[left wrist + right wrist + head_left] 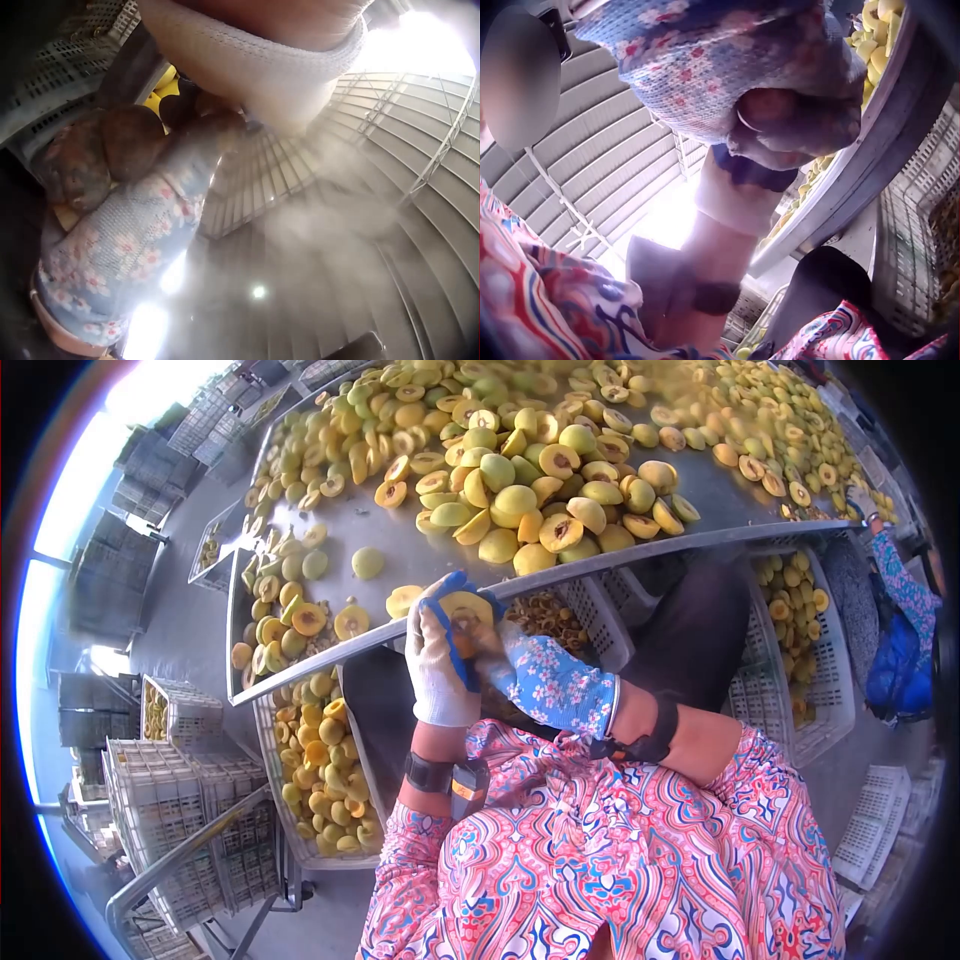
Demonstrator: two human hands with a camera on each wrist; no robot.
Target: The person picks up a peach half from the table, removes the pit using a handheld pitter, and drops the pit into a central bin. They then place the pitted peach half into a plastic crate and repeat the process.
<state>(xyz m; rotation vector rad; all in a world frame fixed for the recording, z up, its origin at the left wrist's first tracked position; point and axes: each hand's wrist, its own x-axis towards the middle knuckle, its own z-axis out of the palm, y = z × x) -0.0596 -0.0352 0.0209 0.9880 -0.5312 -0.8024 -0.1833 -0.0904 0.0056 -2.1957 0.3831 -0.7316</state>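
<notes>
My left hand (438, 675), in a white glove with blue palm and fingers, grips a halved yellow peach (466, 612) just in front of the table edge. The peach's cut face is turned toward me. Against its lower right side works my right hand (535, 675), in a blue flowered glove and blurred in the head view. In the right wrist view its fingers curl round a rounded brown handle-like end (767, 109); the rest of that object is hidden. Peach halves (405, 600) lie on the table right behind the left hand.
A metal table (385, 535) with a raised rim carries heaps of peach halves (520, 490). Below it stand crates of peaches (325, 770) on the left and right, and a crate of brown scraps (550, 620) in the middle. Another person's arm (895, 565) reaches in at far right.
</notes>
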